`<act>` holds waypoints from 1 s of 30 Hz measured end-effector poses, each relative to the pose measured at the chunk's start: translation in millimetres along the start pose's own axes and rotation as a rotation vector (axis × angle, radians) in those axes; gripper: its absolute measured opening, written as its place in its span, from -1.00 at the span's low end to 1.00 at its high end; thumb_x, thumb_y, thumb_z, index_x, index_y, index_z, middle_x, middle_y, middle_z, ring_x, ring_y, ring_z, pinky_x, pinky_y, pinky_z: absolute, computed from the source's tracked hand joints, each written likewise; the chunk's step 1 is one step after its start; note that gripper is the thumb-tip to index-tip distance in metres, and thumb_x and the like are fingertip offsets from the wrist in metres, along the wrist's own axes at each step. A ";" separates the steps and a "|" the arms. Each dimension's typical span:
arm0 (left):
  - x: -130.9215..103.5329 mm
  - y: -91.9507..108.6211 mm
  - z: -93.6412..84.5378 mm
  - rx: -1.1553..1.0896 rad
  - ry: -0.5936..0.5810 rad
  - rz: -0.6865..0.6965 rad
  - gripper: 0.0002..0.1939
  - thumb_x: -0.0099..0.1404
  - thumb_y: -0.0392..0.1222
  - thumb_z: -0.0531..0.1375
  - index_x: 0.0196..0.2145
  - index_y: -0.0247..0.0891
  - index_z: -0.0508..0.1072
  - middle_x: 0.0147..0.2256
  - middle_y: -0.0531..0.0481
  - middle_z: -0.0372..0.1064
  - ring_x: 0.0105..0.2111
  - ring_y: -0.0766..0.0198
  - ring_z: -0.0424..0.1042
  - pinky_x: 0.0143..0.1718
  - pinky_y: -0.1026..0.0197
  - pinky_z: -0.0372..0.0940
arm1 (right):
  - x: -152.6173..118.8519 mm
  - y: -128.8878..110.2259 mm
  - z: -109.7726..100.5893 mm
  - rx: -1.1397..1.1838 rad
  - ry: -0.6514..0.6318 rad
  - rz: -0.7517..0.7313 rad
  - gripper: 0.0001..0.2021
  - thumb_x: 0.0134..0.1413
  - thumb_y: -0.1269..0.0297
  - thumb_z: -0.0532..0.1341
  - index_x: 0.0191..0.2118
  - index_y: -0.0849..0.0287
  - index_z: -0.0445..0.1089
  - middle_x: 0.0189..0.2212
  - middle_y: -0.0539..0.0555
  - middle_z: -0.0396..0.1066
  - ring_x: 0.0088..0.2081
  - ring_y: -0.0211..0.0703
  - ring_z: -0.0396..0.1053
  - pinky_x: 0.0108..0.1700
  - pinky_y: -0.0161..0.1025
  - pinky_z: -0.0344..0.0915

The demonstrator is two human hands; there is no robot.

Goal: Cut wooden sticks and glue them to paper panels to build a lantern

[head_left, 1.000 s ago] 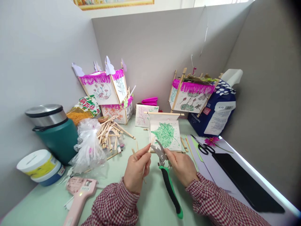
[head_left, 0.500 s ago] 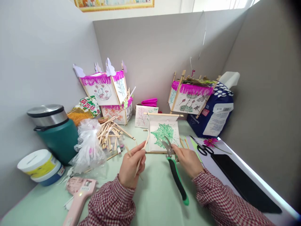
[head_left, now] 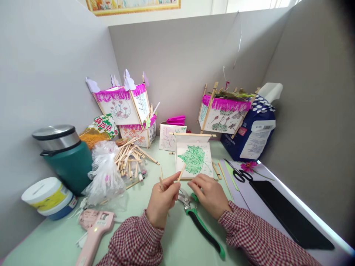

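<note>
My left hand (head_left: pixel 164 199) is closed around thin wooden sticks (head_left: pixel 181 172), whose ends poke out above the thumb and between the fingers. My right hand (head_left: pixel 207 194) is palm down with loosely bent fingers, beside the green-and-black pruning shears (head_left: pixel 203 229). The shears lie slanted on the table, blades towards my left hand; part of the second handle is hidden under my right hand. Just beyond both hands stands a white paper panel with a green leaf print (head_left: pixel 194 159), with sticks along its edges.
On the left are a glue gun (head_left: pixel 95 229), a green thermos (head_left: pixel 68 159), a white tub (head_left: pixel 46 192), a plastic bag (head_left: pixel 107 173) and a stick pile (head_left: pixel 130 157). Paper lanterns (head_left: pixel 120 107) stand behind. Scissors (head_left: pixel 240 174) and a black flat object (head_left: pixel 291 214) lie right.
The shears have come down towards me and left onto the table, and my right hand has loosened from them. My left hand has shifted slightly right with its sticks.
</note>
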State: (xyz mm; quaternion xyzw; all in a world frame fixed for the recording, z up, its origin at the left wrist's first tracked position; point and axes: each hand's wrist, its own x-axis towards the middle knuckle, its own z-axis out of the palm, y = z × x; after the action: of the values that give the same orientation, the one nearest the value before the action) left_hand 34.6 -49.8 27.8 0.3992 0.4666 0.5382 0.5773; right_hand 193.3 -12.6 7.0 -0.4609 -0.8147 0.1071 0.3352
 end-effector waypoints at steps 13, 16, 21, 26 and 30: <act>-0.6 -2.0 4.0 -0.218 -0.309 -0.074 -0.60 0.24 -0.04 0.04 -0.08 -0.36 0.38 -0.53 -0.01 0.35 -0.78 0.60 -0.18 -0.74 0.38 -0.29 | 3.2 -4.1 -3.5 1.364 -0.039 0.520 -0.76 0.00 0.16 0.23 -0.46 0.18 0.20 -0.59 -0.11 0.28 -0.71 -0.45 0.08 -0.65 -0.40 0.03; -1.2 2.0 0.5 -0.395 -0.380 -0.023 -0.48 0.27 0.11 -0.08 -0.16 -0.39 0.41 -0.39 -0.12 0.39 -0.76 0.60 -0.14 -0.74 0.37 -0.28 | 2.6 -2.2 -4.1 1.487 -0.145 0.578 -0.78 0.00 0.18 0.22 -0.46 0.18 0.19 -0.61 -0.11 0.29 -0.72 -0.47 0.05 -0.67 -0.43 -0.02; -2.9 0.8 2.7 -0.295 -0.231 0.086 -0.54 0.14 -0.05 0.19 -0.02 -0.30 0.32 -0.42 0.03 0.33 -0.74 0.62 -0.14 -0.73 0.39 -0.24 | -3.7 -5.3 6.8 1.439 -0.454 0.520 -0.71 0.05 0.06 0.15 -0.44 0.22 0.26 -0.70 -0.12 0.24 -0.79 -0.50 -0.08 -0.73 -0.44 -0.13; -0.8 -3.0 3.7 -0.176 -0.131 0.027 -0.69 0.15 -0.04 0.18 -0.30 -0.37 0.38 -0.73 0.25 -0.03 -0.76 0.58 -0.19 -0.74 0.40 -0.26 | -5.5 -9.1 3.6 0.994 -0.474 0.378 -0.61 0.16 0.00 -0.03 -0.47 0.20 0.28 -0.71 -0.08 0.23 -0.76 -0.42 -0.01 -0.68 -0.38 -0.07; -0.5 -3.1 1.5 -0.206 -0.165 0.032 -0.71 0.25 0.00 0.04 -0.36 -0.32 0.31 -0.60 0.11 0.27 -0.79 0.59 -0.16 -0.76 0.39 -0.28 | -5.2 8.5 -13.4 0.159 -0.231 0.146 -0.77 0.06 0.18 0.12 -0.53 0.17 0.31 -0.55 0.02 0.31 -0.48 -0.25 0.24 -0.42 -0.29 0.14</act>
State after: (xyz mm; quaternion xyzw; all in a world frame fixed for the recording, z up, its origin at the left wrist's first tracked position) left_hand 36.8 -50.6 25.3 0.3880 0.3533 0.5578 0.6430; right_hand 209.5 -14.0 10.7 -0.4754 -0.8011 0.2480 0.2659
